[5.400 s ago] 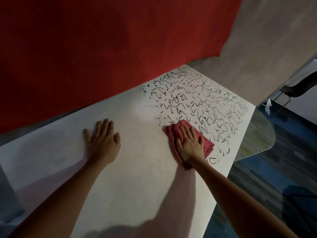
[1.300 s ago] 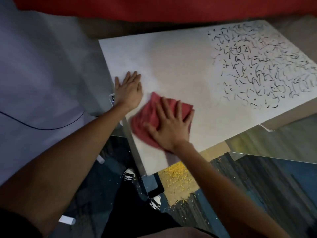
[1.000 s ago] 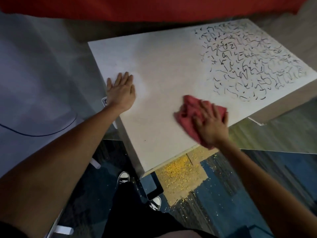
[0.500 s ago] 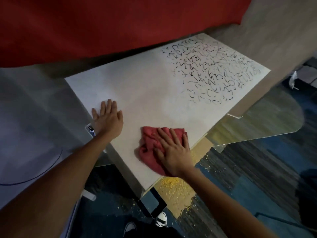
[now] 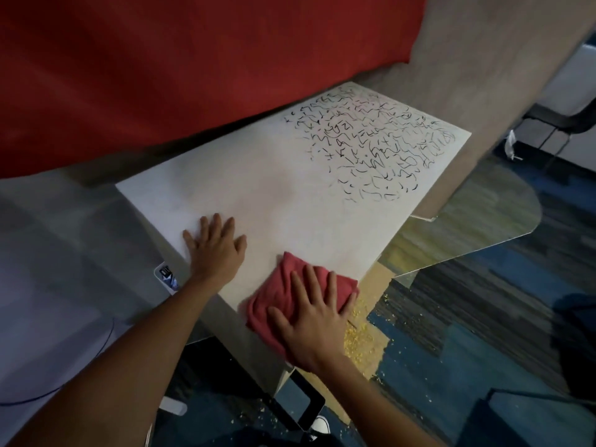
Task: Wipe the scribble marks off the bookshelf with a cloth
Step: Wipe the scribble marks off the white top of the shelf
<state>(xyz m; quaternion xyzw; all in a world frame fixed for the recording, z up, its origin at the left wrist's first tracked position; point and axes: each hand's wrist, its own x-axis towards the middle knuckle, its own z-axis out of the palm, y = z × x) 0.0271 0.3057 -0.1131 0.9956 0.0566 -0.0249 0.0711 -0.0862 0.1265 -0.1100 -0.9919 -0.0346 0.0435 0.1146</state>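
The white bookshelf panel (image 5: 274, 188) lies flat before me. Black scribble marks (image 5: 377, 146) cover its far right part; the near and left parts are bare white. A red cloth (image 5: 290, 285) sits at the panel's near corner. My right hand (image 5: 316, 321) presses flat on the cloth with fingers spread. My left hand (image 5: 214, 246) rests flat on the panel near its left edge, just left of the cloth, fingers straight.
A red wall (image 5: 193, 59) rises behind the panel. A clear floor mat (image 5: 483, 227) lies at the right over blue carpet. Yellow crumbs (image 5: 358, 340) are scattered on the floor below the near corner. A chair leg (image 5: 548, 130) stands far right.
My right hand has swept the cloth back and forth over the near white area and now holds it at the near corner. The left hand stays planted; the view has shifted.
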